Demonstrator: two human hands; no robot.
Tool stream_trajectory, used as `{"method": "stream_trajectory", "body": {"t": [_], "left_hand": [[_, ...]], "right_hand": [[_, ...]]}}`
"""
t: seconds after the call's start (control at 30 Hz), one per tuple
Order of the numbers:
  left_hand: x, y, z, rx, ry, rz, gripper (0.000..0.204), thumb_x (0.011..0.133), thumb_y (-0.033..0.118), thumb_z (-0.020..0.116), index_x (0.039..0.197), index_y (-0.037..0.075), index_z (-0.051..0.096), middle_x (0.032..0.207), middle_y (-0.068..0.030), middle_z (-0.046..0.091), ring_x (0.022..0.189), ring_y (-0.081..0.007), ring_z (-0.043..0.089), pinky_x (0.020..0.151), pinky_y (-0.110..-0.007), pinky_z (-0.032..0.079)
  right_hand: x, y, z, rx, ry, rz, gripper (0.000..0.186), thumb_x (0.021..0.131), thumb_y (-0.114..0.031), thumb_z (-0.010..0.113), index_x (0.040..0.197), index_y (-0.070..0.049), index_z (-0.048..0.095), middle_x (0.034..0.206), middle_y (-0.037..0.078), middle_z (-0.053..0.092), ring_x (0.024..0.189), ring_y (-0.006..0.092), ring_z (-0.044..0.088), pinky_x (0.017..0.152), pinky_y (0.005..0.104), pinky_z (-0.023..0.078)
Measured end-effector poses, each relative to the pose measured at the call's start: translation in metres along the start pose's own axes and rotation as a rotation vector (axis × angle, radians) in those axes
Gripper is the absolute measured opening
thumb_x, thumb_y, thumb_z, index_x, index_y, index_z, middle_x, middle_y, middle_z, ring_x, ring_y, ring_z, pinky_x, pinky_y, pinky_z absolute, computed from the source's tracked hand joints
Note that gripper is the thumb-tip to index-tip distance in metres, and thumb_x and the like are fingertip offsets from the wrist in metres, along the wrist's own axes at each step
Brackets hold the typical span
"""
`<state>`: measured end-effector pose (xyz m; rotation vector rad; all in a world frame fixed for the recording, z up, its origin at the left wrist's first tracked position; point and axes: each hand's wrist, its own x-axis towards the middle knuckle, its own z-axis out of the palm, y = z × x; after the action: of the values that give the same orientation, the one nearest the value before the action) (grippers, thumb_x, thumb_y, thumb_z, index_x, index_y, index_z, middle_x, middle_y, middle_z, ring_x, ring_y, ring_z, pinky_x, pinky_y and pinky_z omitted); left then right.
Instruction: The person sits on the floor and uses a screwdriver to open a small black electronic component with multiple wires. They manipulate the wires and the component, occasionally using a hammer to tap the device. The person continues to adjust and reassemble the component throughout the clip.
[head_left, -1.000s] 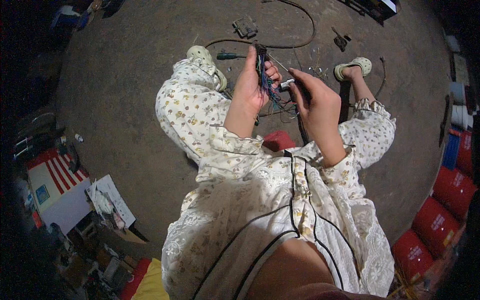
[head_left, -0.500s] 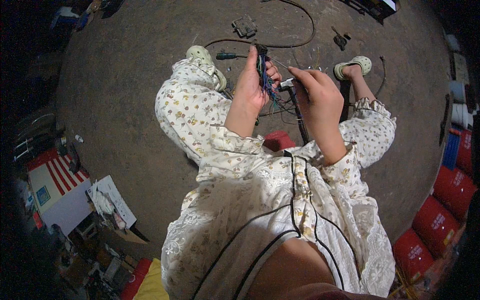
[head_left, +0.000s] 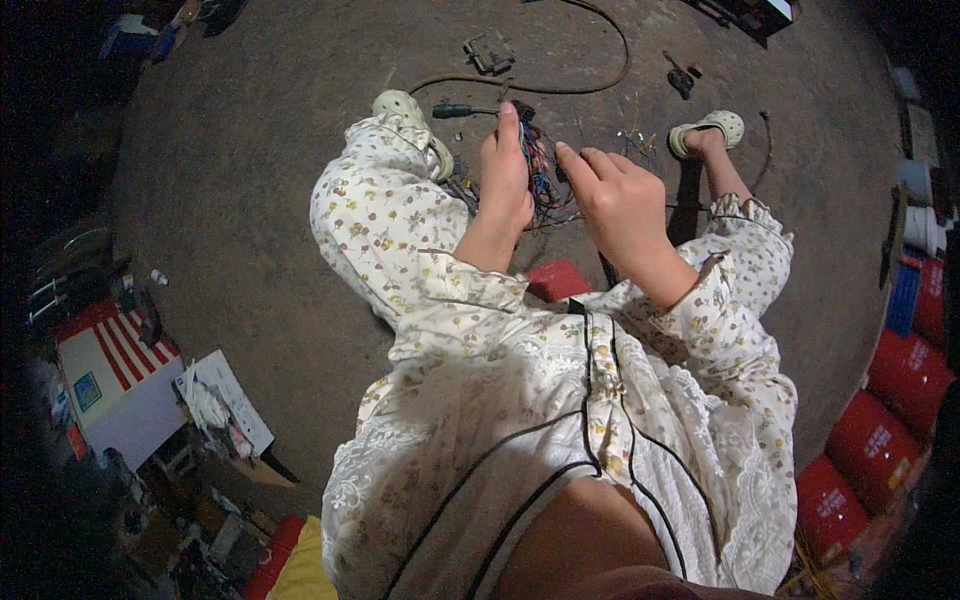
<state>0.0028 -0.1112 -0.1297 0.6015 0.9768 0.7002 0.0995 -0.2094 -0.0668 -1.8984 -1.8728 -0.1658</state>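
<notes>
Grasping coloured wires [head_left: 541, 178] and a black plug [head_left: 523, 112] in the left hand [head_left: 507, 185], plug end away from the body, just left of the right hand [head_left: 622, 198]; cannot tell whether pinching anything there.

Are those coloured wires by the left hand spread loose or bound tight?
Loose, lower down: the coloured wires splay into separate strands between the left hand and right hand. Near the dark connector, I cannot tell.
</notes>
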Motion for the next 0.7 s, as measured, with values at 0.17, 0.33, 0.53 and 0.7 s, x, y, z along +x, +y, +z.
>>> {"method": "stream_trajectory", "body": {"t": [0.17, 0.33, 0.53, 0.7], "left_hand": [[-0.005, 0.013, 0.011, 0.058, -0.019, 0.212, 0.034, 0.094, 0.037, 0.046, 0.079, 0.008, 0.054, 0.062, 0.0023, 0.050, 0.052, -0.0069, 0.046, 0.048, -0.021, 0.037], [-0.011, 0.010, 0.023, 0.031, -0.023, 0.371, 0.026, 0.095, 0.031, 0.049, 0.083, 0.009, 0.053, 0.065, 0.0048, 0.048, 0.053, -0.0042, 0.044, 0.048, -0.021, 0.037], [0.012, 0.023, -0.001, -0.148, 0.278, 0.395, 0.030, 0.095, 0.031, 0.048, 0.076, 0.007, 0.049, 0.063, 0.0056, 0.043, 0.051, -0.0035, 0.038, 0.047, -0.022, 0.033], [-0.010, 0.034, 0.016, 0.490, 0.046, 0.798, 0.026, 0.088, 0.027, 0.061, 0.088, 0.001, 0.056, 0.079, -0.0008, 0.059, 0.067, -0.0115, 0.055, 0.058, -0.026, 0.044]], "right_hand": [[-0.010, 0.006, 0.015, 0.148, -0.007, 0.181, 0.035, 0.073, -0.007, 0.058, 0.108, -0.011, 0.056, 0.079, 0.007, 0.057, 0.065, 0.0249, 0.061, 0.052, 0.0343, 0.048], [-0.024, 0.000, 0.013, 0.106, 0.010, 0.265, 0.033, 0.077, -0.006, 0.056, 0.109, -0.011, 0.052, 0.085, 0.007, 0.056, 0.067, 0.0266, 0.061, 0.052, 0.0354, 0.047], [-0.042, -0.014, -0.006, 0.294, -0.084, 0.488, 0.021, 0.084, -0.008, 0.056, 0.104, -0.008, 0.052, 0.087, 0.011, 0.059, 0.067, 0.0314, 0.060, 0.056, 0.0359, 0.047], [-0.085, 0.007, 0.002, 0.837, 0.023, 0.880, 0.015, 0.086, -0.011, 0.058, 0.095, -0.001, 0.052, 0.071, 0.003, 0.055, 0.066, 0.0130, 0.052, 0.064, 0.0258, 0.042]]}}
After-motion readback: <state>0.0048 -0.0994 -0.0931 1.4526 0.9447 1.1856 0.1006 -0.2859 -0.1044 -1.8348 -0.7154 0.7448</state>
